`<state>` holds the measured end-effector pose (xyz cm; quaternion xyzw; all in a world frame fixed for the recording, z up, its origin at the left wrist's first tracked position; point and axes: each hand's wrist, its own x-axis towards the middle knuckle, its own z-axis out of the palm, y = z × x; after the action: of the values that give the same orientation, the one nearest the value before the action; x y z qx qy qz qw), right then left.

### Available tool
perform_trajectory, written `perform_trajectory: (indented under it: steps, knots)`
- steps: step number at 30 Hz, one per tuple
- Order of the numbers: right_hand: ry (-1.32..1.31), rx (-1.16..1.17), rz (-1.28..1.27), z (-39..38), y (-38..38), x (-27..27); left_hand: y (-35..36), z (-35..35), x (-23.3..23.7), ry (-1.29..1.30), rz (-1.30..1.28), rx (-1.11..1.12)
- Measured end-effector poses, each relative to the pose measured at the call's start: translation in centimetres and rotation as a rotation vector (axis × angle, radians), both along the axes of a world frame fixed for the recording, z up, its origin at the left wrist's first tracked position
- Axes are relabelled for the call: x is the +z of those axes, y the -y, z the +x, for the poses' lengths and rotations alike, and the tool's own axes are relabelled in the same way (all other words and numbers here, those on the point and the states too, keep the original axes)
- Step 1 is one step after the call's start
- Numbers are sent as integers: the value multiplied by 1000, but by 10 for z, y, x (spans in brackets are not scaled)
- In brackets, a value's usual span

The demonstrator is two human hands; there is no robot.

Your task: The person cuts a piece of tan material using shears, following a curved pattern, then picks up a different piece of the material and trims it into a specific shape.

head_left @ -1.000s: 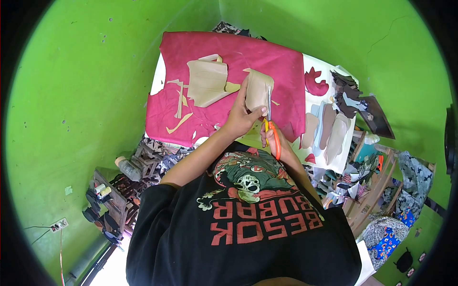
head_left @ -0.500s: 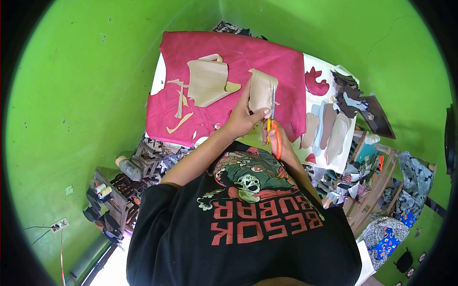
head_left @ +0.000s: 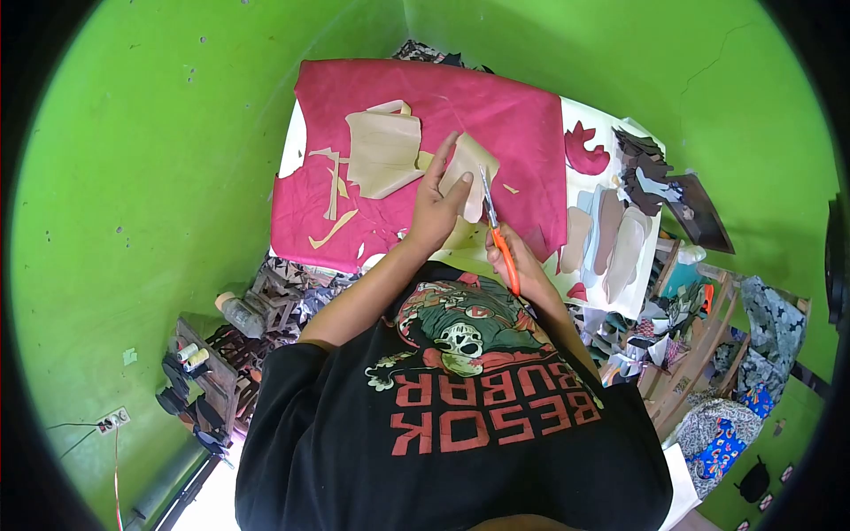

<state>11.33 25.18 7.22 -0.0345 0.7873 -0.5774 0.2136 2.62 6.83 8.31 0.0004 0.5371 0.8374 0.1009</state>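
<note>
On the red cloth (head_left: 496,97), toward its right half: tan paper piece (head_left: 474,159), pinned under left hand (head_left: 434,211), fingers (head_left: 445,152) stretched flat, released. Just right, scissors (head_left: 496,226), blades at the paper's edge, grasped by right hand (head_left: 521,265), fingers clenched through orange handles. Further left, 1 larger sheet (head_left: 382,152) and scraps (head_left: 335,188). Right of the cloth, cut shapes (head_left: 611,234) on the white surface (head_left: 591,119).

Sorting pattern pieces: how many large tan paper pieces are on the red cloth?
2: the flat piece left of the left hand, and the held piece in its fingers, by the scissors. Small scraps excluded.
</note>
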Motion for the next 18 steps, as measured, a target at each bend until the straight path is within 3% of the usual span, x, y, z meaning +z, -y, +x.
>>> perform_trajectory:
  steps: [5,7,10,18]
  knots:
    - [54,-74,-201,6,4,-35,-1,3,2,-89,-108,-25]
    - [33,-117,-192,2,8,-16,-6,5,2,-77,-98,-30]
    - [16,-125,-161,-5,3,-7,-11,7,4,-55,115,-4]
    - [91,-39,-200,1,2,-9,-8,9,-8,-188,-186,-33]
